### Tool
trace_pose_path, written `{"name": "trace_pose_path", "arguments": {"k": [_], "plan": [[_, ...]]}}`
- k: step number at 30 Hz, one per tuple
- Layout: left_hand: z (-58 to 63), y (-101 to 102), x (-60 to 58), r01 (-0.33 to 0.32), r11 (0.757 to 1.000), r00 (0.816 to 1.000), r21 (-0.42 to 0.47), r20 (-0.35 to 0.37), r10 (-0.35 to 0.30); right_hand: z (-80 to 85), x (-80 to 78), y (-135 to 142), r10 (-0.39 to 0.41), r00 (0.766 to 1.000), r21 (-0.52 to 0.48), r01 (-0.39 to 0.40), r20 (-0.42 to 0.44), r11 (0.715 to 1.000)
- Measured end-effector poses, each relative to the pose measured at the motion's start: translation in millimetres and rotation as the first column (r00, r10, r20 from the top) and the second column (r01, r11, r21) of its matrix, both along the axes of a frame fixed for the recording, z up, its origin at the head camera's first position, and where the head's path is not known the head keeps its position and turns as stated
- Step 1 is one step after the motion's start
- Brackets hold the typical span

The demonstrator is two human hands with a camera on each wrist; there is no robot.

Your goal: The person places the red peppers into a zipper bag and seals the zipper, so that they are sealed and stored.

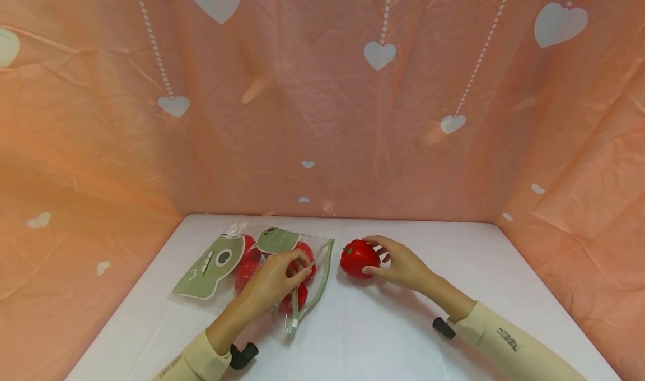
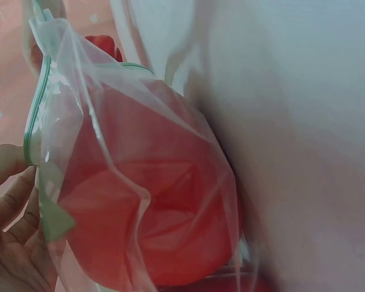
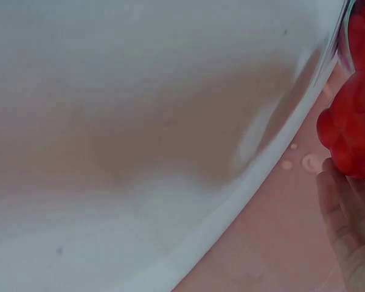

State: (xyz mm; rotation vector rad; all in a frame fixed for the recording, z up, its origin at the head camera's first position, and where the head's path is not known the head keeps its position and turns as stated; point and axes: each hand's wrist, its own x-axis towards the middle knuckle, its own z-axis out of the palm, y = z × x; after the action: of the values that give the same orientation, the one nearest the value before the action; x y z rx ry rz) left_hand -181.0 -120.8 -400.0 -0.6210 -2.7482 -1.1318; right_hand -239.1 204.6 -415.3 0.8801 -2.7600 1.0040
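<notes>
A clear zip bag [image 1: 326,269] with a green cartoon monster print lies on its side at the left of the white table. Several red bell peppers [image 1: 247,273] show through its film. My left hand [image 1: 272,277] pinches the upper edge of the bag's mouth, and the green zip [image 2: 31,131] bows open toward the right. In the left wrist view a large pepper [image 2: 140,207] sits behind the film. Just right of the mouth, my right hand [image 1: 403,266] holds another red bell pepper [image 1: 358,259] between thumb and fingers, its green stem pointing left. It is outside the bag.
A white table [image 1: 393,336] extends in front of and to the right of the bag. Orange-pink cloth [image 1: 332,129] with pale hearts encloses the back and both sides. Black wrist mounts [image 1: 244,356] sit below the cream sleeves [image 1: 509,336].
</notes>
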Motion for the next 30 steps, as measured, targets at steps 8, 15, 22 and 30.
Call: {"name": "trace_pose_path", "arguments": {"k": [8,15,22,30], "plan": [[0.9,-0.3,1.0,-0.012,1.000,1.000,0.010,0.020,0.012,-3.0,3.3,-12.3,0.057,0.998,-0.024,-0.057,0.003,0.998],[0.4,-0.1,0.8,-0.015,1.000,0.999,0.016,0.042,0.014,-5.0,7.2,-24.2,0.094,0.995,-0.050,-0.093,0.020,0.994],[0.4,-0.4,0.7,-0.011,1.000,1.000,0.006,0.023,0.011,-6.0,10.0,-36.5,0.113,0.993,-0.051,-0.111,0.036,0.992],[-0.6,0.5,-0.4,0.019,1.000,1.000,0.012,-0.016,-0.019,-5.8,14.1,-47.3,0.096,0.994,-0.048,-0.093,0.059,0.995]]}}
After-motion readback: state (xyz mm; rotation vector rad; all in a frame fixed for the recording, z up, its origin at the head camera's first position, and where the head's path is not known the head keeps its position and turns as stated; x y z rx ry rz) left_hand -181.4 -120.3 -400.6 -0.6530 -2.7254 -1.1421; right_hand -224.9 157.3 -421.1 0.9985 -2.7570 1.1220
